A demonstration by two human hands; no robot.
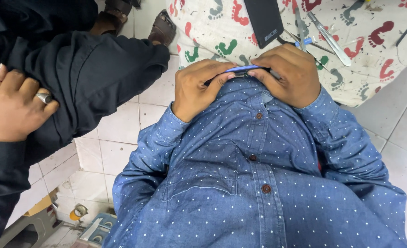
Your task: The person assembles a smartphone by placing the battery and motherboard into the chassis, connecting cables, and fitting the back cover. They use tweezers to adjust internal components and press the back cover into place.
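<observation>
White floor tiles (121, 151) fill the lower left and the right edge of the view. Above them, at the top, lies a pale cloth (373, 69) printed with red and green footprints and speckled with dark marks. Most of the middle is taken up by the person's own blue shirt (258, 183) with white dots and brown buttons.

On the left sits another person in black clothes (88, 69), with sandalled feet showing at the top and a hand (13, 105) wearing a ring resting on the knee.

A black phone (264, 20) lies on the cloth, near the top. Just to its right are a metal scalpel (330, 39) and thin tweezers (301, 25), side by side.

At the cloth's near edge, just above the shirt collar, the left hand (199, 87) and the right hand (288, 73) meet over a thin blue device (242, 69). Both hands have their fingers curled and pressed onto it, the left at its left end and the right covering its right end, so only a narrow strip of its edge shows between them.
</observation>
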